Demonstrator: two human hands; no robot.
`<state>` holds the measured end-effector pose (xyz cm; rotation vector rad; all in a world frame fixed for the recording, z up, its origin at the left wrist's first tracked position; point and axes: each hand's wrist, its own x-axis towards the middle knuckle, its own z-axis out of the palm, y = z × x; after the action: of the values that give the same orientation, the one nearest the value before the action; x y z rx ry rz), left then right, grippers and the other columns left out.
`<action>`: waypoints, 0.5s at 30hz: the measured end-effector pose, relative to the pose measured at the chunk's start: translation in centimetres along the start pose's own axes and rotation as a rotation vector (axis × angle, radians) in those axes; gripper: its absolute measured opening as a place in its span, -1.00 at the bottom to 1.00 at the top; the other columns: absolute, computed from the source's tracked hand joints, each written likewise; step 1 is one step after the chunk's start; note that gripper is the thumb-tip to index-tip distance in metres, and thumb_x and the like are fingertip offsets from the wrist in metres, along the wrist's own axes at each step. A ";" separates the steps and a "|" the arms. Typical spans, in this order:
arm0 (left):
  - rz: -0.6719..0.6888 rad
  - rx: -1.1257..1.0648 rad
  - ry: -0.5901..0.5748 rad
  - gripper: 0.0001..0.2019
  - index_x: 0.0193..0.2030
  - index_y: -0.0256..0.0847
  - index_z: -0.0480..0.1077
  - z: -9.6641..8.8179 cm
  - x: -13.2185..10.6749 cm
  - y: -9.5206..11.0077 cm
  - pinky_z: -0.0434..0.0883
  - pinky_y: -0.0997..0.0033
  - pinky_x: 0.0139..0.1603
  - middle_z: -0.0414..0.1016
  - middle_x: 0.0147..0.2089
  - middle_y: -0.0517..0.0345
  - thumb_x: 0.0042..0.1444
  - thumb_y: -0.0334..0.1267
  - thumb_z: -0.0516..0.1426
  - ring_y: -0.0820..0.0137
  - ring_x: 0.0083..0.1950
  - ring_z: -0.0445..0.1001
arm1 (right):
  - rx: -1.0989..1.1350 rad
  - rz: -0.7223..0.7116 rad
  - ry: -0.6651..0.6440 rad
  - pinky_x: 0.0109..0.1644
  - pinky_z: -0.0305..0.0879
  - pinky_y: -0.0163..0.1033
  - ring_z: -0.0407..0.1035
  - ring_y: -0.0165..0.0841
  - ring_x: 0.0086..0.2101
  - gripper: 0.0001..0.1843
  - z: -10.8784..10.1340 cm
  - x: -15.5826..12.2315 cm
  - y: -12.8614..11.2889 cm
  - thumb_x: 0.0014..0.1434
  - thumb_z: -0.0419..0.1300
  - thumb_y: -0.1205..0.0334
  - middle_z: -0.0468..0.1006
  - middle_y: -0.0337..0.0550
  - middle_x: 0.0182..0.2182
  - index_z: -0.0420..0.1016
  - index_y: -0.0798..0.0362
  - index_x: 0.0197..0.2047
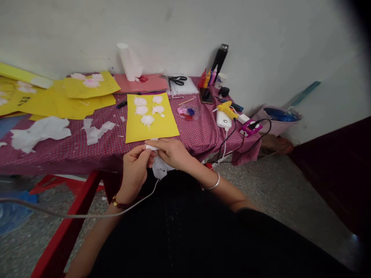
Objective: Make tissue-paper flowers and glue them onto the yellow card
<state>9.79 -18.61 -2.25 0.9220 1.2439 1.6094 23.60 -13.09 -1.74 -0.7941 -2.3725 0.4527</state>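
Note:
Between my two hands is a small piece of white tissue paper point(151, 147), at the near edge of the table. My left hand point(135, 168) pinches its left side with thumb and fingers. Fingers of my right hand point(175, 153) are bent over the tissue from the right. A larger crumpled white tissue point(160, 166) lies just below my hands, against my dark clothing. Right beyond them is a yellow sheet point(150, 131) bearing several fluffy white paper tufts point(147, 120). To its left, torn white tissue pieces point(97, 133) lie on the checked tablecloth point(113, 148).
Yellow sheets point(87, 102) cover the left side. A white paper roll point(127, 63), black scissors point(177, 80), paint bottles point(207, 78) and a black flask point(220, 58) stand or lie at the back. A yellow glue gun point(227, 110) and cables point(228, 144) are at right. A cord crosses below my left hand.

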 end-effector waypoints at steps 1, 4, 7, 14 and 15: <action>-0.001 -0.002 -0.012 -0.92 -0.53 -0.23 0.48 0.0 0.0 0.0 0.17 0.55 -0.65 0.45 -0.58 0.21 -0.06 -0.35 0.19 0.55 -0.62 0.26 | 0.020 0.000 0.006 -0.03 0.33 -0.28 0.47 -0.39 -0.10 -0.56 0.0 0.0 0.1 0.28 0.01 0.43 0.59 -0.08 -0.02 0.46 0.05 0.17; 0.003 0.010 -0.054 -0.93 -0.49 -0.22 0.50 -0.2 -0.1 -0.1 0.20 0.55 -0.63 0.48 -0.53 0.20 -0.03 -0.33 0.19 0.53 -0.59 0.29 | 0.075 0.005 0.026 0.00 0.33 -0.28 0.47 -0.39 -0.09 -0.56 0.1 0.0 0.3 0.27 0.01 0.44 0.61 -0.09 -0.04 0.47 0.04 0.15; 0.032 0.060 -0.108 -0.89 -0.45 -0.21 0.51 -0.4 -0.2 -0.2 0.21 0.53 -0.61 0.47 -0.52 0.21 0.05 -0.28 0.20 0.52 -0.57 0.29 | 0.127 0.014 0.023 -0.03 0.34 -0.28 0.48 -0.40 -0.13 -0.55 0.0 -0.1 0.5 0.26 0.00 0.45 0.62 -0.13 -0.10 0.48 0.03 0.14; 0.072 0.087 -0.066 -0.83 -0.47 -0.21 0.50 -0.7 -0.2 -0.3 0.20 0.52 -0.60 0.46 -0.51 0.19 0.09 -0.22 0.20 0.51 -0.57 0.28 | 0.160 -0.081 0.053 -0.09 0.35 -0.26 0.41 -0.38 -0.17 -0.62 -1.3 0.0 0.4 0.24 0.11 0.39 0.50 -0.05 -0.14 0.47 0.09 0.11; 0.074 0.077 -0.064 -0.84 -0.47 -0.21 0.50 -0.8 -0.2 -0.3 0.20 0.52 -0.60 0.46 -0.51 0.19 0.08 -0.22 0.20 0.51 -0.58 0.27 | 0.178 -0.084 0.076 -0.10 0.34 -0.27 0.42 -0.39 -0.19 -0.67 -1.4 0.1 0.3 0.24 0.12 0.38 0.51 -0.06 -0.17 0.50 0.11 0.06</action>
<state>9.22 -19.02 -2.70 1.0710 1.2476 1.5856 24.56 -12.64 -0.81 -0.6171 -2.2490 0.5790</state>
